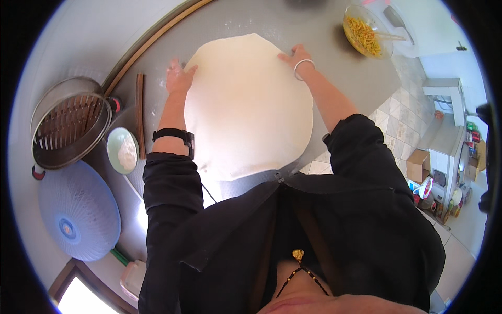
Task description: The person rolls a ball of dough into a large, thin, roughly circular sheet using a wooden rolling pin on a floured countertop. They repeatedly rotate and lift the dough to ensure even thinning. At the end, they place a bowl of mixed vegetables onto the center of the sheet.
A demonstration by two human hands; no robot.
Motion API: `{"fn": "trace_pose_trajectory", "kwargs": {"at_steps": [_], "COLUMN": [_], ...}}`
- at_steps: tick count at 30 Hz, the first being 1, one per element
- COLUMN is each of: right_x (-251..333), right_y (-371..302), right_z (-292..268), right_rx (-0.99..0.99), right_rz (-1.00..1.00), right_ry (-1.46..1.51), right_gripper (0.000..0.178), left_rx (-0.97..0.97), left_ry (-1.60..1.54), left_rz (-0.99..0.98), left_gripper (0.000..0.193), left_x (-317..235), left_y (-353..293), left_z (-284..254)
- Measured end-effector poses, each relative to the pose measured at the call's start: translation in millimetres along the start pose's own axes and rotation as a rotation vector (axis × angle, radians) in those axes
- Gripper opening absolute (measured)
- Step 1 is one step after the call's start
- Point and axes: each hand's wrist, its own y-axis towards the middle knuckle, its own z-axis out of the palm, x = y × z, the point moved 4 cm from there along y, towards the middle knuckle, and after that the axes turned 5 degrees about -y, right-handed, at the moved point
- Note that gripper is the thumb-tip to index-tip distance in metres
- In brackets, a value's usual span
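A wide, thin sheet of pale dough (246, 104) lies flat on the grey table (334, 68), its outline a rough oval. At its upper left edge is my left hand (180, 78), fingers apart and thumb reaching to the dough's rim. Across from it, my right hand (299, 58), with a bracelet at the wrist, touches the upper right edge, thumb and fingers spread. Neither hand visibly grips the sheet. Left of the dough, a short wooden stick (140, 116) lies beside a pale green bowl (122, 150) of white flour.
A long wooden rod (151, 39) runs along the table's far left side. At left stand a metal steamer pot (70, 123) and a blue plastic mesh cover (81, 209). A glass bowl (364, 34) of yellow shredded food sits far right, near a spatula (395, 18).
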Motion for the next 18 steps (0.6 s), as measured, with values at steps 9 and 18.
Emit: {"fn": "trace_pose_trajectory", "kwargs": {"at_steps": [9,18], "right_x": [9,44], "right_y": [16,-19], "right_z": [-12,-20], "right_rx": [0.177,0.576], "right_rz": [-0.087,0.073], "right_ry": [0.281,0.478], "right_gripper": [0.037,0.037], "left_rx": [0.192,0.381], "left_ry": [-0.312,-0.518], "left_rz": [0.058,-0.078], "left_gripper": [0.040,0.038], "left_x": [1,-33], "left_y": [22,17], "left_z": [5,-22]}}
